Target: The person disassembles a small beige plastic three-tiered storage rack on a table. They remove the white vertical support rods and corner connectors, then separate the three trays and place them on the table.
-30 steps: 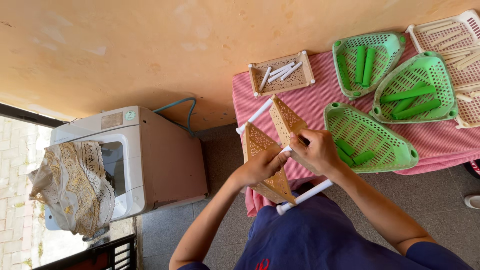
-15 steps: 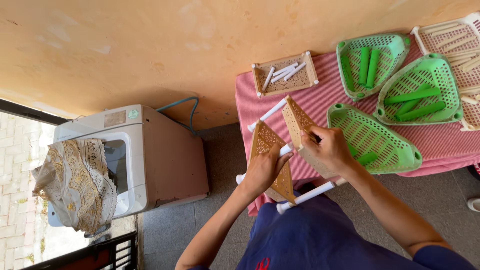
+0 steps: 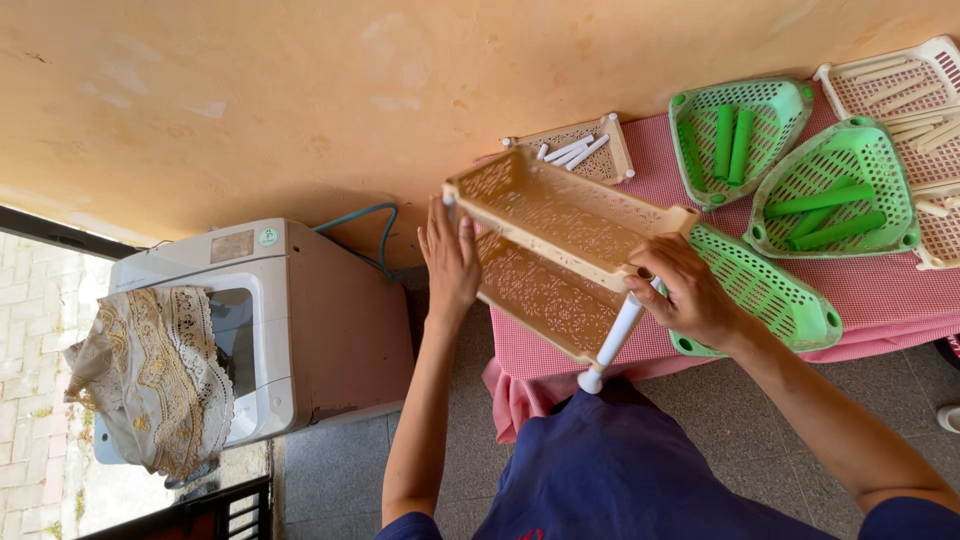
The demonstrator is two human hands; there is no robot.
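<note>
I hold a two-tier beige perforated plastic rack (image 3: 560, 215) above the near edge of a table with a red checked cloth (image 3: 900, 285). White tube legs (image 3: 610, 345) join its two trays. My left hand (image 3: 450, 258) presses flat against the rack's left end. My right hand (image 3: 690, 295) grips its right end, next to a white leg. The rack now lies level, trays facing up.
Three green triangular baskets (image 3: 835, 180) with green tubes sit on the table's right part. A beige tray with white tubes (image 3: 600, 160) lies behind the rack. A white tray with cream tubes (image 3: 915, 90) is far right. A white machine (image 3: 250, 320) with a lace cloth stands on the floor at left.
The rack has turned from standing on edge to lying level and has risen towards the wall. My left hand moved from its middle to its left end; my right hand shifted right.
</note>
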